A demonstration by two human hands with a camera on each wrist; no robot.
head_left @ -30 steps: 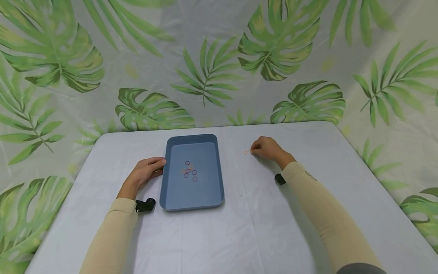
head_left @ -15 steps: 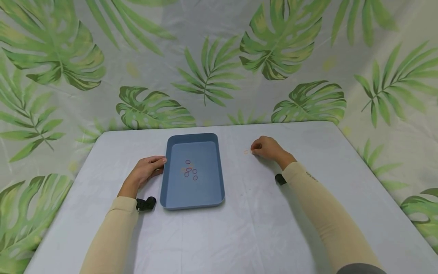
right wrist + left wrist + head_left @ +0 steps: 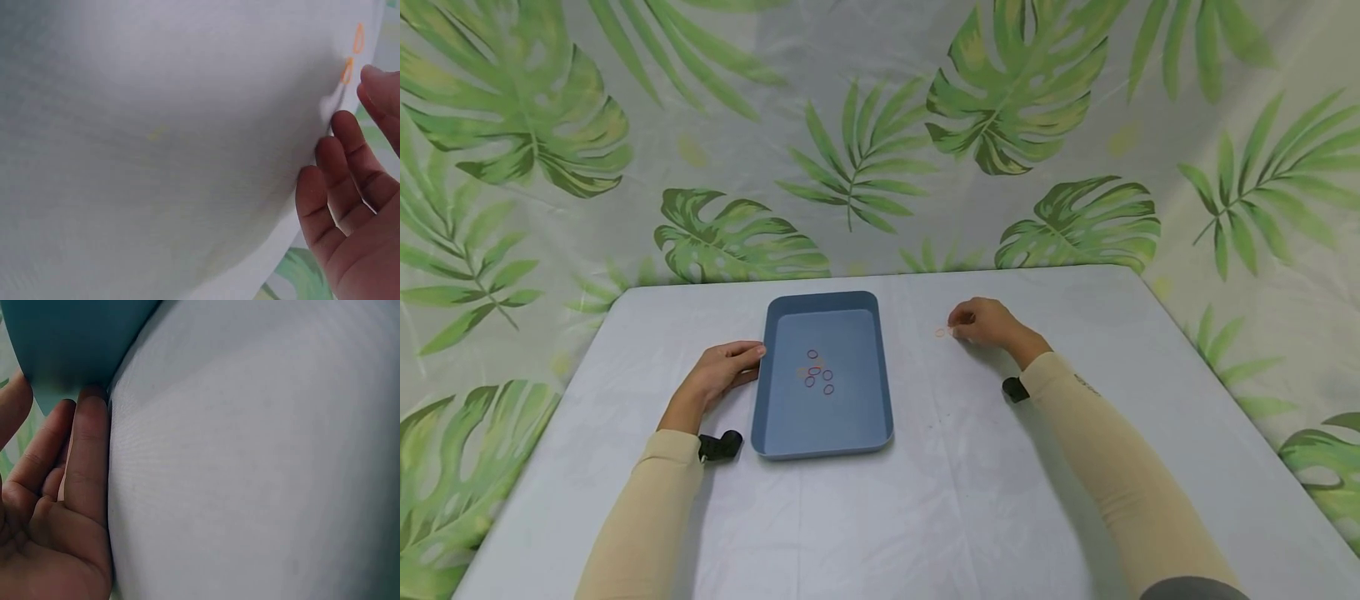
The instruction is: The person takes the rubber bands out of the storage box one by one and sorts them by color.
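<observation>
A blue rectangular tray [image 3: 820, 425] lies on the white table. In it are several small red rubber bands [image 3: 828, 389] and a few paler ones. At the tray's left side, my left hand [image 3: 722, 375] touches the wall with fairly straight fingers, the thumb tip right at the rim [image 3: 47, 406]. Right of the tray, my right hand [image 3: 988, 323] is lowered to the tabletop, fingers loosely bent. Its fingertips are right beside an orange rubber band [image 3: 347, 70]; a second orange band [image 3: 358, 39] lies just beyond. Nothing shows between thumb and fingers.
White cloth covers the table [image 3: 880, 533], whose back edge meets a leaf-patterned curtain [image 3: 865, 125]. A black wrist camera [image 3: 720, 447] sits near the tray's lower left corner, another camera [image 3: 1015, 391] under the right wrist.
Hardly anything differs. The right hand stays by the orange bands with only a slight shift, and the left hand keeps its place at the tray.
</observation>
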